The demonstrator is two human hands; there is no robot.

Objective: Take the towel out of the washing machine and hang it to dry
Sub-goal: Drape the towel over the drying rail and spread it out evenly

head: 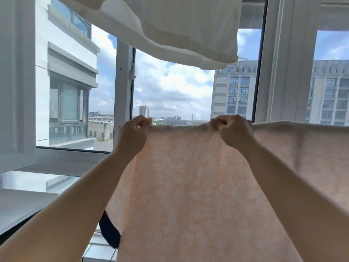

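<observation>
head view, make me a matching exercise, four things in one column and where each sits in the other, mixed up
Things:
1. peach towel
2. white cloth
3. left hand
4. dark fabric

Places:
A. hanging overhead at the top
B. gripping the towel's top edge at its left corner
C. spread across the middle, held up before the window
D. low down, beside the towel's left edge

Pairs: 1-C, 2-A, 3-B, 4-D

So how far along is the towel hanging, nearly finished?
Done: the peach patterned towel is out of the machine and lifted up by the window. In hand: the left hand and right hand pinch its top edge, spreading it flat. Left: no rail or line under that edge can be made out, so it may not be hung yet, and both hands have yet to let go. A white cloth hangs overhead.
</observation>
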